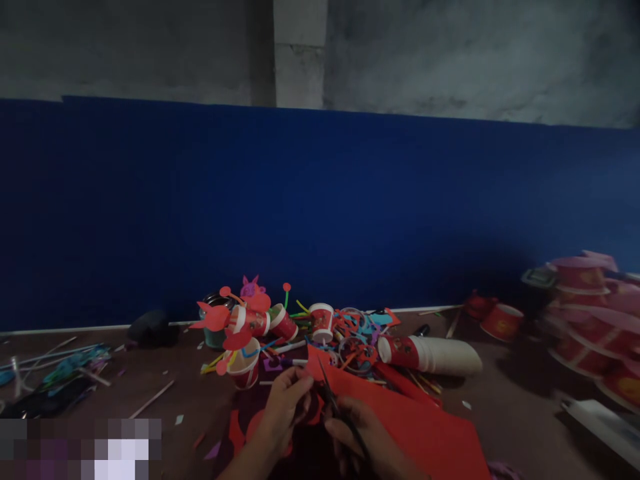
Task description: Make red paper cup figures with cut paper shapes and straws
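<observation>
On the left, a decorated cup stands near the left hand, and a stray knuckle could topple it. That hand pinches a red paper piece above the worktop, fingertips near the scissors; a slip might nick them. The right hand curls around the handles, and drifting blades could snag the red sheet. Rightward, the cup stack, lying sideways, might roll if bumped.

Red sheet partly out-of-frame (bottom edge)
</observation>
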Tool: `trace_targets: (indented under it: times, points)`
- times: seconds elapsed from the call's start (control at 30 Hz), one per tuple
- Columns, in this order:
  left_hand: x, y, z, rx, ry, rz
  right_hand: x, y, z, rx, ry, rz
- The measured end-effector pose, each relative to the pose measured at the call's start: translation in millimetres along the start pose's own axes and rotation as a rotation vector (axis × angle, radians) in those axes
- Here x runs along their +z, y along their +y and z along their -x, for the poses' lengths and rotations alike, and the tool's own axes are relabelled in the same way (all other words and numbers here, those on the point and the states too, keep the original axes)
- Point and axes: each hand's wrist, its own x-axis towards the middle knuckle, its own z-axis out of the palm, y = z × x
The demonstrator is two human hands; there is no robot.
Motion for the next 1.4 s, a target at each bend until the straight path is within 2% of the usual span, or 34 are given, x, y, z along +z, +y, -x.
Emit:
trace_targets:
  times: [0.27, 0.6, 0.83, 1.4]
  points:
    - [-0.2, 4.2, 1.4, -0.042, -0.03, 0.007, -4.8, 7.9, -0.2, 0.031, 0.005, 0.099]
    - [-1.5, 6.1, 3.0, -0.073, -0.045, 0.002, -7.7, 7.3, -1.6, 0.024, -0.006, 0.117]
    - [-1.4, 8.8, 2.1, -0.077, -0.053, 0.007, -7.3, 5.3, -0.1, 0.037, 0.028, 0.045]
    - [-4.5, 8.4, -0.7, -0.053, -0.085, -0.003, -10.4, 13.3, -5.9, 0.014, 0.011, 0.151]
